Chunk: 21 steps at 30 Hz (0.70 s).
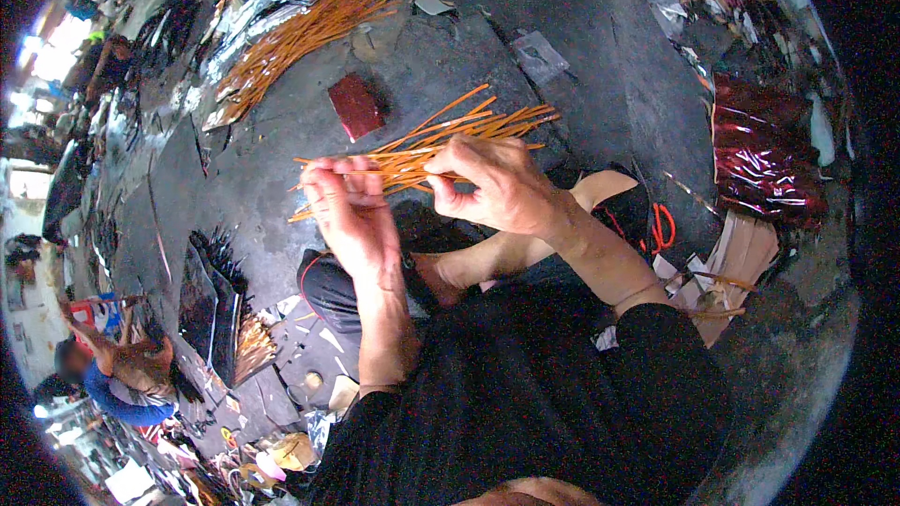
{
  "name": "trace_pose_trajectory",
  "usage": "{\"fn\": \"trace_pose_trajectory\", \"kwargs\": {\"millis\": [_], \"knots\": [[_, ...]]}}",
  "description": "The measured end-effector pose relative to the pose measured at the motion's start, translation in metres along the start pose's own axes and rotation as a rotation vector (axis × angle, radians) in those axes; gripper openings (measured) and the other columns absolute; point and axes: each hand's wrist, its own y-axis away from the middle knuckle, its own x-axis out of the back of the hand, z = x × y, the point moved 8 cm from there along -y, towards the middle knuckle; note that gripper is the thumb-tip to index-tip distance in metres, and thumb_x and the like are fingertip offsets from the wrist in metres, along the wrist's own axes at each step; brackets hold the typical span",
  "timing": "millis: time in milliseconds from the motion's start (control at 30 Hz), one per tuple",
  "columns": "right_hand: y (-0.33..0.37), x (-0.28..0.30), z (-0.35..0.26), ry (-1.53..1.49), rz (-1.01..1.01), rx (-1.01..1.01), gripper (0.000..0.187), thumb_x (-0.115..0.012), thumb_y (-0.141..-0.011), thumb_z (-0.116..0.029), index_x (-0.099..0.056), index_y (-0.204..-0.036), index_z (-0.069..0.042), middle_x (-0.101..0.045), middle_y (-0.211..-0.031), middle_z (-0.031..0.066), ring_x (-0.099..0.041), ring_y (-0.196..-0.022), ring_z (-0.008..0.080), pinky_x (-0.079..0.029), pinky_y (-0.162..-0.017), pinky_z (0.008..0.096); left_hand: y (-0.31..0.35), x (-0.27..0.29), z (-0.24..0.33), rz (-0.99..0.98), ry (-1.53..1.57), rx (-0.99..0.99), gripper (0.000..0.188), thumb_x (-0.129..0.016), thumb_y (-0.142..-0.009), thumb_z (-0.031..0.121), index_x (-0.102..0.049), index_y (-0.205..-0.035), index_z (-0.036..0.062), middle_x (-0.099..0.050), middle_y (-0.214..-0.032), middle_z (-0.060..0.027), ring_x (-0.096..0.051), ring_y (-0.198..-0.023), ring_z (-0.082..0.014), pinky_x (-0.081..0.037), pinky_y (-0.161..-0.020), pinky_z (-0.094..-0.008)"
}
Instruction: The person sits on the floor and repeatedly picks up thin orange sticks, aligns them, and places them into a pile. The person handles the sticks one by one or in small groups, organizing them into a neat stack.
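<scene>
A loose heap of thin orange strips (pixel 469 122) lies on the dark floor in front of me, pointing roughly left to right. At its left end, my left hand (pixel 352 215) has its fingers curled, with a thin orange strip running across them. My right hand (pixel 497 178) is closed in a pinch over the heap's near side, thumb under the bent forefinger. That same strip seems to reach its fingertips, though its end there is hard to make out. Just beyond the heap sits a dark red block (pixel 356 106).
Farther left lies a big bundle of orange strips (pixel 300 47) beside silvery strips (pixel 281 2). Shiny dark red sheeting (pixel 764 150) and cardboard pieces (pixel 741 258) are at right. A black open container (pixel 208 319) stands at left, near another person (pixel 131 375).
</scene>
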Motion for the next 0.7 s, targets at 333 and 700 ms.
{"fn": "trace_pose_trajectory", "kwargs": {"millis": [333,700], "knots": [[0.018,0.013,0.007,0.04,-0.044,-0.032,0.024,-0.074,-0.071,-0.002,-0.059,-0.09,-0.008,-0.065,-0.077,0.0064,-0.066,-0.066,0.0238,-0.052,-0.058,0.0338,-0.031,0.05,0.047,-0.067,0.088,-0.101,0.019,-0.058,-0.097,0.021,-0.059,-0.111,0.0084,-0.064,-0.101,-0.0035,-0.061,-0.097,-0.0167,-0.053,-0.081,-0.0262],[0.037,0.029,0.011,0.052,-0.093,-0.059,0.022,-0.074,-0.072,-0.003,-0.06,-0.088,-0.007,-0.066,-0.076,0.0068,-0.067,-0.067,0.0236,-0.053,-0.059,0.0346,-0.058,0.11,0.103,-0.093,0.267,-0.061,0.019,-0.058,-0.095,0.016,-0.064,-0.104,0.0009,-0.068,-0.103,-0.0107,-0.065,-0.101,-0.0226,-0.056,-0.088,-0.031]]}}
